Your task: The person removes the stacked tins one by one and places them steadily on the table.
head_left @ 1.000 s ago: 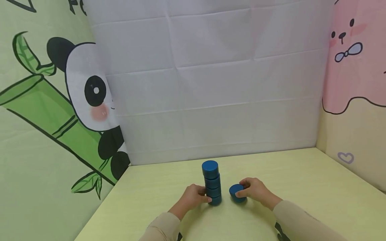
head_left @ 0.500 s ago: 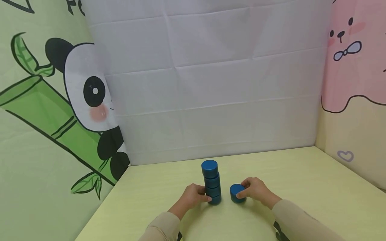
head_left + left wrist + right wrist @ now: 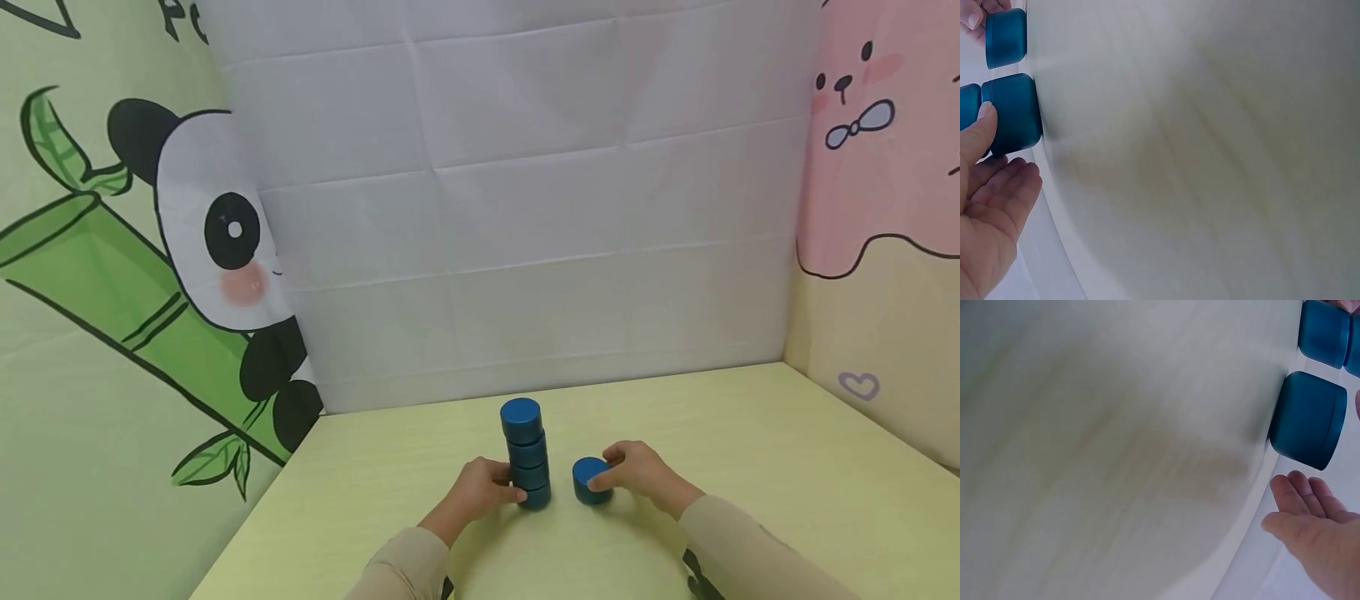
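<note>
A: What is the left hand (image 3: 480, 487) doing?

B: It is gripping the upright stack (image 3: 528, 454) of blue cylinders low down. Its thumb (image 3: 513, 496) is lying against the lowest one near the upper edge, with fingers passing behind. In the left wrist view, the lower fingers (image 3: 1019, 187) are bending loosely just beside the base.

A: How many cylinders are you counting there?

B: Four are showing, one on top of another, and they are standing on the pale yellow table (image 3: 337, 517).

A: And the right hand (image 3: 637, 471)?

B: It is staying half spread at the lone cylinder (image 3: 590, 479), which is sitting flat on the table just right of the stack, a gap lying between them. The thumb is crossing its right front side, and a fingertip is reaching its far side.

A: Is it pinching?

B: I'm not able to tell; the right wrist view is cutting off the upper part of that hand. The lower fingers there are extending loosely, apart from the cylinder, and holding nothing.
</note>
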Demonstrator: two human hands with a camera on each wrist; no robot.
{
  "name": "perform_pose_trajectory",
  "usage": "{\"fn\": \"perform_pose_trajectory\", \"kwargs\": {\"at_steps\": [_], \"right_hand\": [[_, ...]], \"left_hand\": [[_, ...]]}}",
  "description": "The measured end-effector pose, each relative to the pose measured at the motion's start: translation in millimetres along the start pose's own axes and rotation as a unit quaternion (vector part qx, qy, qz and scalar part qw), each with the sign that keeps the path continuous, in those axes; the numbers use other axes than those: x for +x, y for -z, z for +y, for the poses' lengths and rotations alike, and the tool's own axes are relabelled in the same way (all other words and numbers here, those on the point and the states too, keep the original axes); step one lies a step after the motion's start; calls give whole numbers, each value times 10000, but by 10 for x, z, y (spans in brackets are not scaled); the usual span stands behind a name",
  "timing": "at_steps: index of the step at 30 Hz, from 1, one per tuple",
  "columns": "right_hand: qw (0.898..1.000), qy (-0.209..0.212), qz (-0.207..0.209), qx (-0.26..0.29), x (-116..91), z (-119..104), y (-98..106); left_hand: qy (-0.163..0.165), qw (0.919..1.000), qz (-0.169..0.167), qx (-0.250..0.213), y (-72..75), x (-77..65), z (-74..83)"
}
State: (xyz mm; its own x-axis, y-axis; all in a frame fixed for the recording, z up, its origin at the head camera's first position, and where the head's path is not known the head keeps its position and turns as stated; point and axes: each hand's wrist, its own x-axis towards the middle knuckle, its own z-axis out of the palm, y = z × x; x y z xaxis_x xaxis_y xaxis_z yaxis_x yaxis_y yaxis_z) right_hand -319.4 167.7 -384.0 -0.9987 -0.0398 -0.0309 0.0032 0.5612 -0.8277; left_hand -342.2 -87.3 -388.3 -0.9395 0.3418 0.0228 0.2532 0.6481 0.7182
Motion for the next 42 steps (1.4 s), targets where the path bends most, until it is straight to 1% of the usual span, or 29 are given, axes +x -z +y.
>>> {"fn": "perform_pose_trajectory", "kwargs": {"at_steps": [6, 13, 17, 21, 26, 30, 34, 42], "right_hand": [[9997, 201, 5, 163, 18, -42, 61], [9983, 443, 143, 346, 38, -218, 157], [9950, 662, 183, 724, 43, -329, 165], [9887, 930, 170, 1160, 41, -434, 145], [9789, 1250, 118, 1612, 51, -536, 97], [9736, 1413, 61, 1792, 81, -593, 59], [9695, 1507, -5, 1932, 108, -644, 19], [9660, 1608, -151, 2021, 122, -695, -75]], "left_hand": [[17, 10000, 8, -62, -2, -7, -8], [-76, 10000, -13, -46, 6, -4, -8], [-125, 9999, -19, 80, 17, -15, 3], [-105, 9999, -5, 36, 10, -6, -3], [35, 10000, 9, -68, -13, 20, -16], [85, 9999, 14, -67, -19, 28, -15], [59, 10000, 32, -29, -23, 39, -25], [6, 10000, 38, 6, -24, 31, -14]]}}
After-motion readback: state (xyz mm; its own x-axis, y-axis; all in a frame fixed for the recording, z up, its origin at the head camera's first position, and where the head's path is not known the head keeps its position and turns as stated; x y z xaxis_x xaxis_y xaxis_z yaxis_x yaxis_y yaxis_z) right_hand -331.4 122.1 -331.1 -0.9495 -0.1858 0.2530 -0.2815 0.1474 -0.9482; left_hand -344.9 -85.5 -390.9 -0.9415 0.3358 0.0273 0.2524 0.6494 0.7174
